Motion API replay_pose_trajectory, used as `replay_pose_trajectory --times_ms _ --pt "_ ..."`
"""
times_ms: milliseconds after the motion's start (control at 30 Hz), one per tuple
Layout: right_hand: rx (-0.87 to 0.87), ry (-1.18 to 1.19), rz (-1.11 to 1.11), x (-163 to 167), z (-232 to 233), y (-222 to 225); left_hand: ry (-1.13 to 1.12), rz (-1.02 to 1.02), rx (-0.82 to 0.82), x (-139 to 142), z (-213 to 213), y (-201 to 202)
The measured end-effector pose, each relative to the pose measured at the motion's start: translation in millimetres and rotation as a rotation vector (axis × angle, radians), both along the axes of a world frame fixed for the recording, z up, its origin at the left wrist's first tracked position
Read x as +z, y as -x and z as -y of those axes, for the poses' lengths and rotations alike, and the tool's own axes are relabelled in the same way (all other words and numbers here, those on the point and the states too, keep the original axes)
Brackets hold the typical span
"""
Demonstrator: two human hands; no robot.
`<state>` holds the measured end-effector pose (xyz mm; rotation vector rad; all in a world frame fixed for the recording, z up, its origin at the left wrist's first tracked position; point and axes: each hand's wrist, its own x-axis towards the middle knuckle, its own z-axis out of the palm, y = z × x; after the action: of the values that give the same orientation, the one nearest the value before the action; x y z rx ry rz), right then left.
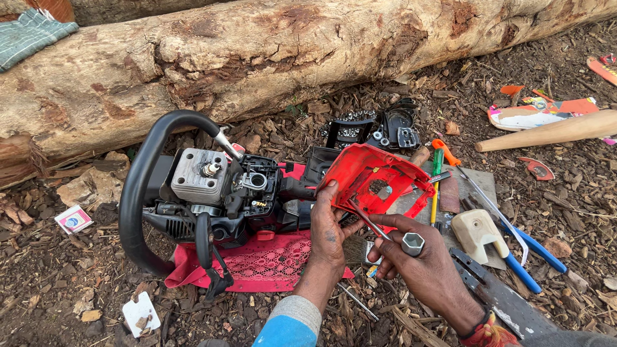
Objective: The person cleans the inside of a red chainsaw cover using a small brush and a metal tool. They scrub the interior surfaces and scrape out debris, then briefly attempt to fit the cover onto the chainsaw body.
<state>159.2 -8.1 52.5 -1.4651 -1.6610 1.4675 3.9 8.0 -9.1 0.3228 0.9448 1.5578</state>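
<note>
A chainsaw engine [212, 193] with its cover off lies on a red mesh cloth [267, 260] on the ground, its black loop handle [138, 186] at the left. My left hand [329, 228] grips the lower left edge of a red plastic cover [376, 180] and holds it tilted up beside the engine. My right hand [418, 257] holds a metal socket wrench [395, 234], hexagonal end toward me, its thin end reaching up against the cover.
A large log [289, 51] lies across the back. Black chainsaw parts and a chain [376, 132] sit behind the cover. Screwdrivers [440, 164], blue-handled pliers [520, 257], a cream plastic part [475, 231] and a wooden handle [553, 132] lie at the right. Wood chips cover the ground.
</note>
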Motion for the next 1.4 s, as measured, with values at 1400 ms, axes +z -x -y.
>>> replay_pose_trajectory --times_ms 1400 --pt "0.033 0.021 0.101 3.4 2.9 5.0 0.03 -0.008 -0.019 0.5 -1.3 0.9"
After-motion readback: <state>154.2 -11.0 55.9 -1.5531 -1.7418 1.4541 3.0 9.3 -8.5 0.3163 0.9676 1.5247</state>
